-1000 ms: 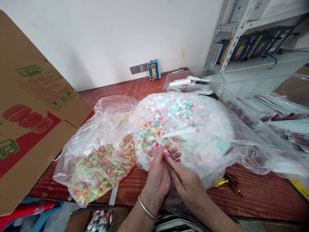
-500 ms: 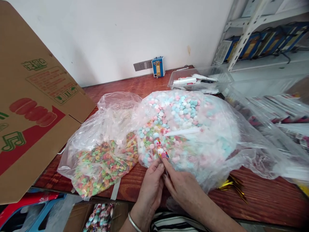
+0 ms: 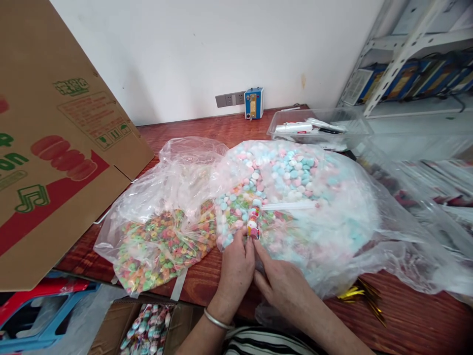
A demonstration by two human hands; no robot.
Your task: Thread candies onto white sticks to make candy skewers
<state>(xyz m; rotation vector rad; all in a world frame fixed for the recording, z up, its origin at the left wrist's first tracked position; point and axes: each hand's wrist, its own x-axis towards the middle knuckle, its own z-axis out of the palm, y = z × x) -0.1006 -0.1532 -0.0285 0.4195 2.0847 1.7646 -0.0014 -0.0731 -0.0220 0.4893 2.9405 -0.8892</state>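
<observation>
2 candy bags (image 3: 295,197) lie on the table (image 3: 207,130), carton (image 3: 55,148) left.

Our left hand (image 3: 235,268) and right hand (image 3: 283,286) side by side, fingertips pinched together, our forearms angled inward, left wrist bangled

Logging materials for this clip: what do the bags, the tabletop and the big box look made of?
Bags: thin clear plastic film, glossy and crinkled, contents showing through. Tabletop: reddish wood or wood-look laminate with visible grain and slight sheen. Box: matte brown corrugated cardboard, printed, with folded flaps.
</observation>
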